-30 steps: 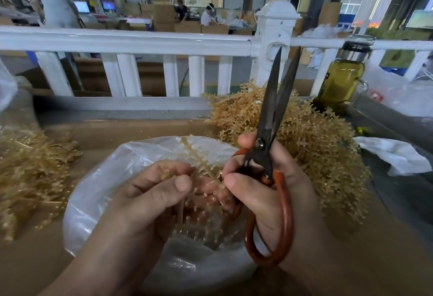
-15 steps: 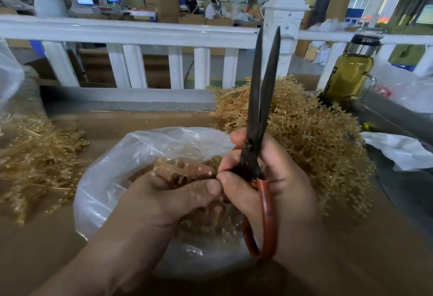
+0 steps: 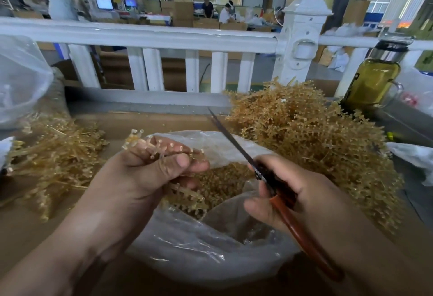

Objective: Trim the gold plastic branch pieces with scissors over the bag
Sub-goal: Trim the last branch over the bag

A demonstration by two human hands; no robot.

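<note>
Head view. Your left hand (image 3: 131,178) has thumb and fingers curled tight round a few gold branch pieces (image 3: 150,146), held above the open bag (image 3: 199,249) at the worktop's (image 3: 35,225) near edge. Your right hand (image 3: 293,192) grips the scissors (image 3: 269,178) by the red handles, blades together, tip up-left. Gold heaps (image 3: 316,143) lie toward the left and right edges.

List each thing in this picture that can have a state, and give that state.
Left hand, grips a bunch of branch pieces.
Right hand, holds the scissors.
Scissors, blades together, pointing up and left.
Bag, mouth open, cut pieces inside.
Bottle, upright, lid on, nearly full of yellow liquid.
</note>
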